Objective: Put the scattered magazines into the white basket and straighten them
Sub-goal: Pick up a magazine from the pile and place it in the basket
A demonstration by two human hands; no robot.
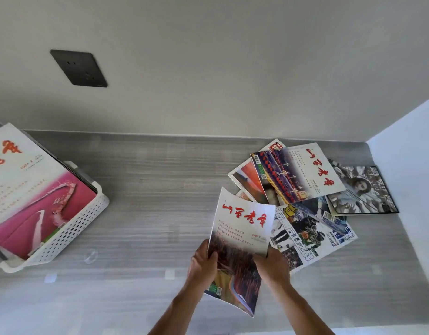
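Note:
A magazine with red calligraphy on a white and brown cover [240,238] is lifted above the grey counter. My left hand [203,264] grips its left edge and my right hand [272,267] grips its right edge. Behind it, several magazines lie scattered at the right: one with red calligraphy and a night scene [298,172], a basketball one [312,235], a black-framed one [363,189]. The white perforated basket [71,230] stands at the far left, with a pink-covered magazine [32,189] leaning in it.
A grey wall runs behind the counter and carries a dark socket plate [79,68]. A white side panel [411,165] closes the right end. A small clear round object [90,255] lies on the grey counter [160,184] near the basket.

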